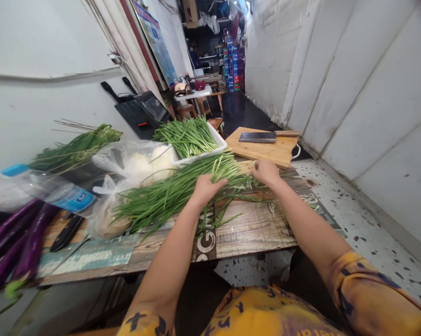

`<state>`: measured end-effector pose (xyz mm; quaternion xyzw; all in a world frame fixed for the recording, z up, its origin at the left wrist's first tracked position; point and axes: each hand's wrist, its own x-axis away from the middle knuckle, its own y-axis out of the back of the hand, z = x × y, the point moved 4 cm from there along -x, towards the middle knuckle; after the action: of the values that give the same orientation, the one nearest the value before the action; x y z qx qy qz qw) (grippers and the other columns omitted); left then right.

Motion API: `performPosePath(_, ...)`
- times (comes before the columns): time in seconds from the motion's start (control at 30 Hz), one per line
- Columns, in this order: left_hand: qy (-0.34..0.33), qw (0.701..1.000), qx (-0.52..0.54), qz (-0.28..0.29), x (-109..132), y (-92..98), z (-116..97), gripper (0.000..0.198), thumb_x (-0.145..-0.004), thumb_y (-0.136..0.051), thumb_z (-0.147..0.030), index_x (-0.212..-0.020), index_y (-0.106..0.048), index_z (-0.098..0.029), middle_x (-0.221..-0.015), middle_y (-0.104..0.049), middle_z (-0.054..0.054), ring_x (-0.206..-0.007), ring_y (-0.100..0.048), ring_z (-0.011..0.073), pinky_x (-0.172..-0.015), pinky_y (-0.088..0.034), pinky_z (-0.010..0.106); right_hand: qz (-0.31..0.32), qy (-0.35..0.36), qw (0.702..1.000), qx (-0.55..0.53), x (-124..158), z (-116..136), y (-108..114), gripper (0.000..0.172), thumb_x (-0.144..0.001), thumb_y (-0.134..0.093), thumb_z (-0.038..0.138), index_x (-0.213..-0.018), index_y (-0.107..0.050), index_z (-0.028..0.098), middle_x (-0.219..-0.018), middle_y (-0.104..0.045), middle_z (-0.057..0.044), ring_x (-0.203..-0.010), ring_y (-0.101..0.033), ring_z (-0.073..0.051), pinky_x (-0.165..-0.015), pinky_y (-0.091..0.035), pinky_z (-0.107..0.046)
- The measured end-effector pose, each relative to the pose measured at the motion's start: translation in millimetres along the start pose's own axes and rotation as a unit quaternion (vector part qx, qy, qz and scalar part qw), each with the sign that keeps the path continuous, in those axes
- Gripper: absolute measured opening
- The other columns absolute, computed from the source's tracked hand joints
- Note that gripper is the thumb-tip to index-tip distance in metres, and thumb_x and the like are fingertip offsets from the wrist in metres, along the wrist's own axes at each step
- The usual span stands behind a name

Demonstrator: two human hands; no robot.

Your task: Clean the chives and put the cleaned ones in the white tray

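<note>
Both hands are on a loose bundle of chives (pixel 168 193) lying across the counter (pixel 252 228). The left hand (pixel 205 186) is palm down at mid-stalk with its fingers curled round a clump. The right hand (pixel 266 171) is cupped at the pale root ends, but its fingers are hidden behind its back, so I cannot tell how far it has closed. The work in hand looks like gathering the stalks and evening them up. Lifting them as one would call for a firm two-handed grip, since many stalks splay loose. Just beyond the right hand, a cleaver (pixel 257 136) lies on a board (pixel 266 149). A white tray (pixel 219 135) holds more chives. A strip on the counter shows large letters (pixel 205 233), seemingly "OG"; the bottle (pixel 56 193) label is too small to read.
</note>
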<state>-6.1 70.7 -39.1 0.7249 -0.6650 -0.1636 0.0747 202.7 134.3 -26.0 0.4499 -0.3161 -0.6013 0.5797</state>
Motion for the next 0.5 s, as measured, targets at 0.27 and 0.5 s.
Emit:
performPosePath(0.27, 0.014, 0.999, 0.016, 0.024, 1, 3.0, -5, 0.034, -0.060, -0.077, -0.046, -0.066, -0.068, -0.013, -0.056, -0.060, -0.001, -0.055, -0.051, 0.0127, -0.060, -0.041, 0.026, 0.073, 0.369, 0.919, -0.121, 15, 39, -5, 0.023, -0.089, -0.055, 0.031, -0.089, -0.072, 0.016, -0.085, -0.070, -0.007, -0.080, -0.061, -0.018, -0.076, -0.043, -0.027)
performPosePath(0.5, -0.034, 0.998, 0.058, -0.019, -3, 19.5, -10, 0.032, -0.069, -0.071, -0.045, -0.076, -0.068, -0.014, -0.062, -0.062, 0.001, -0.058, -0.053, 0.0119, -0.060, -0.042, 0.025, 0.007, 0.079, 0.995, 0.060, -7, -9, -1, 0.022, -0.086, -0.058, 0.025, -0.096, -0.075, 0.014, -0.092, -0.069, -0.013, -0.085, -0.060, -0.023, -0.070, -0.040, -0.029)
